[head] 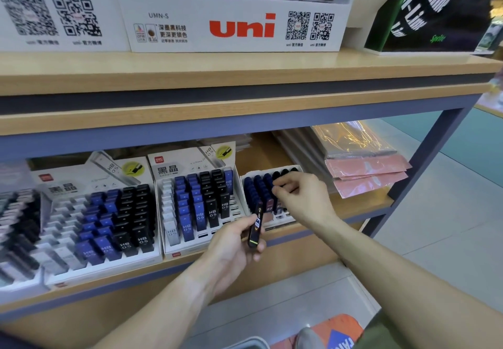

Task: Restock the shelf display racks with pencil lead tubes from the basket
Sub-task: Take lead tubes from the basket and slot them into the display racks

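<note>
Now your left hand [231, 242] grips a black lead tube [255, 226] before the lower shelf [362, 204]. Your right hand [299, 193] curls over the small rack [268, 193], fingertips pinching a tube top there. Neighbouring racks [196, 199] read "HB 0.5"; above, a white box [236, 27] says "uni" and "UMN-S".

Left hand [234, 242] grips one dark tube [255, 226], upright, slightly tilted, in front of the shelf [362, 207] edge. Right hand [299, 191] reaches into the small right rack [272, 223], fingers curled over dark-capped tubes there; whether it pinches one cannot be told. Middle rack [198, 252] and left rack [109, 267] hold rows of white, blue and black HB 0.5 tubes. Pink packets [367, 174] lie right of the racks.
</note>
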Demonstrator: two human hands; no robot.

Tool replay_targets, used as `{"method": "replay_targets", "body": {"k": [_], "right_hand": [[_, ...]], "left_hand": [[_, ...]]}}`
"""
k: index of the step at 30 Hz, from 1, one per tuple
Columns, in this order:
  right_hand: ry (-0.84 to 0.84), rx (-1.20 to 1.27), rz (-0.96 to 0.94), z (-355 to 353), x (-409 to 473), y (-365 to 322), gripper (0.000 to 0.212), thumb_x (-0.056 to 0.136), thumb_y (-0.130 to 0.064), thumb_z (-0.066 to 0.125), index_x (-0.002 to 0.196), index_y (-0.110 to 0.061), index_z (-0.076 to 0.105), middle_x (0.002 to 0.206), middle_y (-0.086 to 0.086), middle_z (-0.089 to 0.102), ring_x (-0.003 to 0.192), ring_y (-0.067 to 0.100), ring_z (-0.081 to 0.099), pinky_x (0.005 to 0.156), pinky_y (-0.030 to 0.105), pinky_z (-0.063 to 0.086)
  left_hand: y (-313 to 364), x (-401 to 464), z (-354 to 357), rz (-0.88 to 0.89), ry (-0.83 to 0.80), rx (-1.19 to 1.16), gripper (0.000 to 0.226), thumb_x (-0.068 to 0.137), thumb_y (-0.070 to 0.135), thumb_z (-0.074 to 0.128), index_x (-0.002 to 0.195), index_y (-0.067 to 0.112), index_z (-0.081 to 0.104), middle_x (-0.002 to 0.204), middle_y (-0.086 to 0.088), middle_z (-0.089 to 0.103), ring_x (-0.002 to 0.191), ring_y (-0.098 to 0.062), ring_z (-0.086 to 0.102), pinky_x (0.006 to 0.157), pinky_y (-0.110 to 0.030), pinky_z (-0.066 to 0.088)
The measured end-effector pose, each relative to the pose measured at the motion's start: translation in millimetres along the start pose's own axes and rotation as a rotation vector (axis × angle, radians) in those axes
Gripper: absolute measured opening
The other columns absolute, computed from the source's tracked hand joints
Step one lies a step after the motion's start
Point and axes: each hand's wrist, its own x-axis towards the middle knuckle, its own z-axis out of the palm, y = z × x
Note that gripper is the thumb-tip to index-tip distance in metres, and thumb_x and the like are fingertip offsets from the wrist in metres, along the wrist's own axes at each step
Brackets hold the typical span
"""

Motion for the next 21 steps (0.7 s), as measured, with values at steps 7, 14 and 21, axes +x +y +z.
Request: {"method": "replay_targets", "body": {"k": [7,14,21], "right_hand": [[-0.415,0.326,0.071,-15,-13,2,0.018,0.088,-0.007,0.076,0.102,-0.018,0.079,0.089,0.004,0.079,0.085,0.017,0.073,0.079,0.029,0.054],[-0.383,0.500,0.058,-37,-10,10,0.018,0.086,0.000,0.076,0.101,-0.010,0.079,0.097,0.010,0.078,0.088,0.016,0.073,0.077,0.020,0.054],[-0.387,0.515,0.099,-42,-11,22,0.019,0.081,0.003,0.080,0.098,-0.003,0.074,0.090,0.017,0.076,0.084,0.026,0.074,0.088,0.037,0.060]], "left_hand": [[-1,-2,-3,-0.014,-0.059,0.071,0.035,0.099,0.024,0.059,0.120,-0.002,0.070,0.081,-0.004,0.064,0.058,-0.017,0.051,0.053,-0.028,0.034],[-2,-4,-3,0.086,0.015,0.001,0.021,0.093,0.009,0.069,0.110,0.001,0.076,0.107,-0.021,0.075,0.076,-0.019,0.066,0.066,-0.026,0.055],[-2,-2,-4,0.222,0.112,0.064,0.039,0.070,0.005,0.085,0.108,0.011,0.079,0.103,-0.006,0.079,0.089,-0.015,0.073,0.095,-0.036,0.055]]}}
